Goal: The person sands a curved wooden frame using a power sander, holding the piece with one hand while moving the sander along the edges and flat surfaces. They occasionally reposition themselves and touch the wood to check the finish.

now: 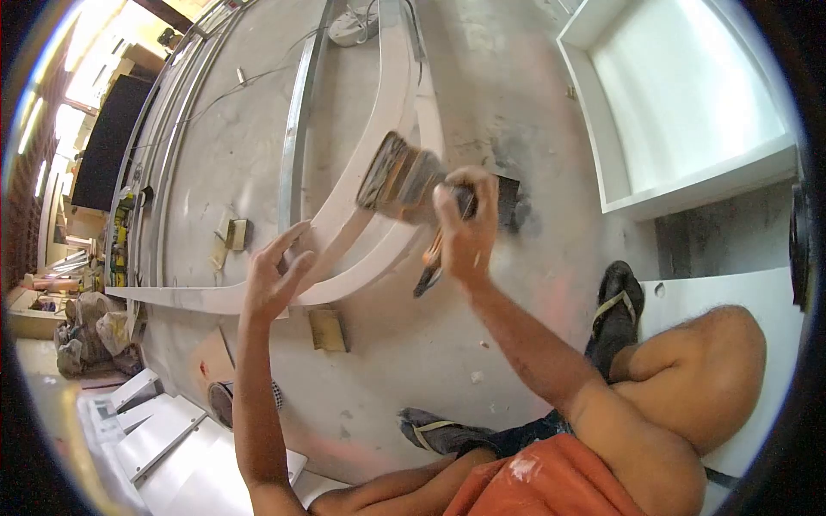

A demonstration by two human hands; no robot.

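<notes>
My right hand (469, 225) is wrapped around the grip of an orange and black power sander (397, 181), smeared by motion. The sander is tilted, its dusty flat pad facing left, and it overlaps the curved white frame (348, 206) in this view. That frame has a broad bend and a straight arm running off to the left. Near the bend, my left hand (280, 268) lies on the frame, its fingers stretched out and the thumb apart. Below the frame is a small brownish block (328, 330), close to my left wrist.
A metal bar (301, 120) runs lengthwise inside the frame. At upper right stands a white open box (688, 103). White panels (176, 443) lie at lower left, near plastic bags (90, 335). A thin cable (232, 90) crosses the grey floor toward a round white object (351, 27).
</notes>
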